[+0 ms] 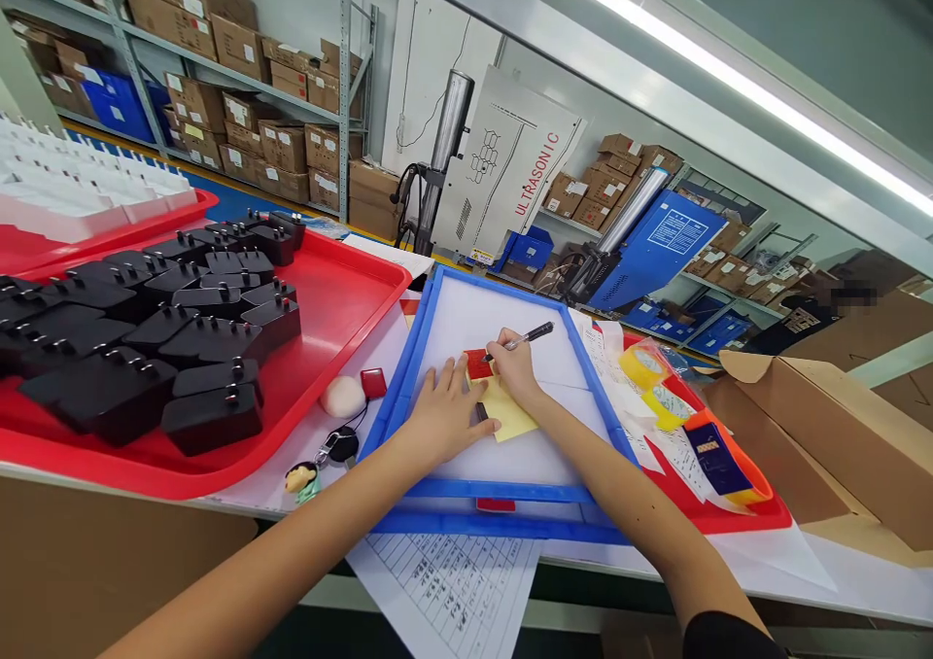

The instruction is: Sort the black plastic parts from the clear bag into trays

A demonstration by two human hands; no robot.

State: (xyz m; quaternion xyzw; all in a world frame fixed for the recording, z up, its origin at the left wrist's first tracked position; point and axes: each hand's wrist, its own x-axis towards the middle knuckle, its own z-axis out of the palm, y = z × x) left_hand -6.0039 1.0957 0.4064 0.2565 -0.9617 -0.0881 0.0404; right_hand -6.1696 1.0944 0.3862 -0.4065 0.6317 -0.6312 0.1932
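Observation:
In the head view my right hand (pixel 514 369) grips a black pen (pixel 537 334), its tip down at a small red label (pixel 477 364). The label lies at the top of some pale yellow sticky paper (pixel 513 412). My left hand (pixel 446 418) rests flat with fingers spread, fingertips at the label's left edge and thumb on the yellow paper. A small dark piece (pixel 482 411) shows beside the left hand; I cannot make out what it is. All this sits on a white board with a blue frame (pixel 496 490), which lies over another blue-edged one.
On the left, a red tray (pixel 350 294) holds several black plug-like blocks (pixel 211 406). Keys with a figurine (pixel 302 481) lie beside it. To the right are yellow tape rolls (pixel 667 406), an orange container (pixel 754 474) and an open cardboard box (pixel 838 445). A written sheet (pixel 452 581) hangs in front.

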